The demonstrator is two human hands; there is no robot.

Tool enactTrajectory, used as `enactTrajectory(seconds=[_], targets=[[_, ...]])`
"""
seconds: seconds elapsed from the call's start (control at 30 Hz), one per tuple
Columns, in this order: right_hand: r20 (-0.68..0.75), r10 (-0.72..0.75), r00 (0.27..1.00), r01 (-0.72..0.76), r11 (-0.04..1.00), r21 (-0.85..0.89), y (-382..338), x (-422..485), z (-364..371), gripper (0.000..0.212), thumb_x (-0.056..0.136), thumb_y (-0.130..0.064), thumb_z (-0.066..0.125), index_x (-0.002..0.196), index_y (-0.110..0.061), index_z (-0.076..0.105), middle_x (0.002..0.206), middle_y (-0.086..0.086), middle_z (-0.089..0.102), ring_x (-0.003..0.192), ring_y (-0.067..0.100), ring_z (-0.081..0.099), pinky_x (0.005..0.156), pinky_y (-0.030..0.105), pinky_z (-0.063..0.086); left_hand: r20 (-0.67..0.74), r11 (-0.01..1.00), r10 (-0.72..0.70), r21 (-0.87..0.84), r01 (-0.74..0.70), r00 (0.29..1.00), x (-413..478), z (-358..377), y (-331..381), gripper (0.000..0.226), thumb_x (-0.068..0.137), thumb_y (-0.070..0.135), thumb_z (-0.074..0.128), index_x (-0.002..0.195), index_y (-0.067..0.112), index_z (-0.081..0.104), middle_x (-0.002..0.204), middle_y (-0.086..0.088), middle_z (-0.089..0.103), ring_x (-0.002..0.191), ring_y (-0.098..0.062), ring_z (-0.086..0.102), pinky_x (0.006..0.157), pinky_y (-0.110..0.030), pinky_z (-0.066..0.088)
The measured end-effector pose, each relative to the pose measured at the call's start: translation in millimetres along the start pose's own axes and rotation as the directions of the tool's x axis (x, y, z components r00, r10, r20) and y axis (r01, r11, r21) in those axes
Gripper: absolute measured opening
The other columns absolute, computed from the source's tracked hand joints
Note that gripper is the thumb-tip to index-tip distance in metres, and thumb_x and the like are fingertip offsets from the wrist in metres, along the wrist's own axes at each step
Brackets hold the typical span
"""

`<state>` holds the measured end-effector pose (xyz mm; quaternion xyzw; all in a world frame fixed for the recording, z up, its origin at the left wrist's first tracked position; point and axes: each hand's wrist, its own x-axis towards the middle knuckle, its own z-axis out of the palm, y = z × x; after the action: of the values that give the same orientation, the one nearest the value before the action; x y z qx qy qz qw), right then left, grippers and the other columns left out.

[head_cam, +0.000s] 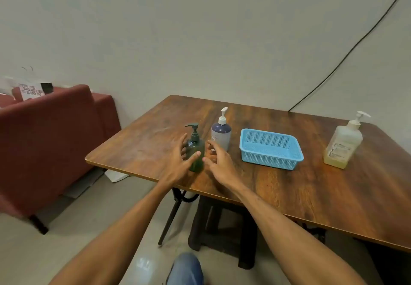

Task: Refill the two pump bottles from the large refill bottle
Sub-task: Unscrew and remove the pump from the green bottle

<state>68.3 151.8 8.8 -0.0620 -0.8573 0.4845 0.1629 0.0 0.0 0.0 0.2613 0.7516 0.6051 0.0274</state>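
While green bottle (195,145) stands upright, spout left, left hand (178,165), right hand (220,164) flank it, splayed.

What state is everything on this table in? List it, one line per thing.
green pump bottle: upright, pump on, between both hands.
purple pump bottle: upright, pump on.
large refill bottle: upright, pump on, yellowish liquid low.
blue basket: right way up, nothing seen inside.
left hand: open, fingers spread, grip not closed.
right hand: open, fingers spread, holding nothing.
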Motion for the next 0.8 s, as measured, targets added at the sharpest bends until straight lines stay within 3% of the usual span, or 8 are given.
enactTrajectory(seconds=[0.13, 0.23, 0.33, 0.43, 0.5, 0.63, 0.8], targets=[[0.036, 0.012, 0.999, -0.015, 0.997, 0.079, -3.8, 2.8, 2.0, 0.06, 0.097, -0.019, 0.064, 0.15, -0.027, 0.038, 0.146, 0.002, 0.05, 0.129, 0.017, 0.053, 0.104, 0.033, 0.048, -0.047, 0.996, 0.072, 0.054, -0.07, 0.996, 2.7, 5.1, 0.6, 0.065, 0.089, 0.028, 0.071, 0.146, 0.019, 0.041, 0.142, -0.002, 0.052, 0.121, -0.01, 0.057, 0.103, -0.033, 0.051], [-0.045, -0.004, 0.999, 0.009, 0.992, 0.123, -3.3, -0.7, -6.9, 0.054, 0.096, -0.019, 0.065, 0.146, -0.026, 0.044, 0.139, 0.0, 0.056, 0.124, 0.014, 0.057, 0.1, 0.034, 0.053, -0.118, 0.991, 0.126, 0.048, -0.121, 0.985, 3.5, 16.6, 8.1, 0.062, 0.085, 0.023, 0.076, 0.14, 0.014, 0.049, 0.134, -0.002, 0.06, 0.111, 0.002, 0.06, 0.093, -0.021, 0.054], [-0.069, -0.008, 0.998, 0.017, 0.991, 0.134, 4.5, -11.3, -30.1, 0.051, 0.096, -0.022, 0.066, 0.142, -0.031, 0.047, 0.134, -0.004, 0.058, 0.121, 0.009, 0.057, 0.092, 0.028, 0.056, -0.148, 0.985, 0.174, 0.008, -0.174, 0.974, 0.3, 37.9, 19.6, 0.063, 0.078, 0.028, 0.083, 0.133, 0.015, 0.056, 0.126, 0.001, 0.065, 0.11, -0.007, 0.065, 0.089, -0.026, 0.057], [-0.104, -0.008, 0.995, 0.023, 0.989, 0.146, 17.2, -29.6, -60.4, 0.049, 0.095, -0.019, 0.066, 0.14, -0.031, 0.049, 0.133, -0.011, 0.058, 0.122, 0.004, 0.054, 0.091, 0.021, 0.052, -0.115, 0.982, 0.189, -0.004, -0.19, 0.975, -6.5, 66.2, 33.4, 0.06, 0.075, 0.032, 0.085, 0.128, 0.019, 0.059, 0.121, 0.007, 0.067, 0.106, -0.005, 0.066, 0.085, -0.022, 0.058], [-0.13, 0.028, 0.991, -0.007, 0.987, 0.159, 28.0, -42.0, -79.4, 0.051, 0.096, -0.018, 0.065, 0.143, -0.029, 0.048, 0.138, -0.01, 0.054, 0.126, 0.006, 0.051, 0.094, 0.023, 0.052, -0.046, 0.982, 0.187, -0.018, -0.188, 0.981, -10.7, 85.3, 39.8, 0.06, 0.074, 0.038, 0.086, 0.125, 0.023, 0.059, 0.12, 0.009, 0.067, 0.106, -0.005, 0.066, 0.085, -0.024, 0.058], [-0.156, 0.108, 0.982, -0.079, 0.98, 0.183, 49.8, -63.6, -111.4, 0.056, 0.096, -0.014, 0.064, 0.145, -0.032, 0.045, 0.15, -0.005, 0.044, 0.132, 0.014, 0.049, 0.102, 0.04, 0.053, 0.001, 0.987, 0.163, -0.007, -0.163, 0.987, -14.0, 127.2, 46.1, 0.064, 0.071, 0.044, 0.086, 0.124, 0.023, 0.058, 0.12, 0.009, 0.065, 0.106, -0.005, 0.064, 0.085, -0.02, 0.057], [-0.165, 0.138, 0.977, -0.105, 0.976, 0.192, 67.3, -74.7, -134.2, 0.07, 0.086, -0.003, 0.073, 0.143, -0.031, 0.045, 0.146, -0.002, 0.048, 0.122, 0.016, 0.058, 0.097, 0.039, 0.056, 0.014, 0.987, 0.161, 0.009, -0.161, 0.987, -15.5, 158.9, 52.3, 0.068, 0.069, 0.049, 0.086, 0.124, 0.025, 0.056, 0.121, 0.01, 0.064, 0.103, -0.003, 0.064, 0.083, -0.02, 0.058]])
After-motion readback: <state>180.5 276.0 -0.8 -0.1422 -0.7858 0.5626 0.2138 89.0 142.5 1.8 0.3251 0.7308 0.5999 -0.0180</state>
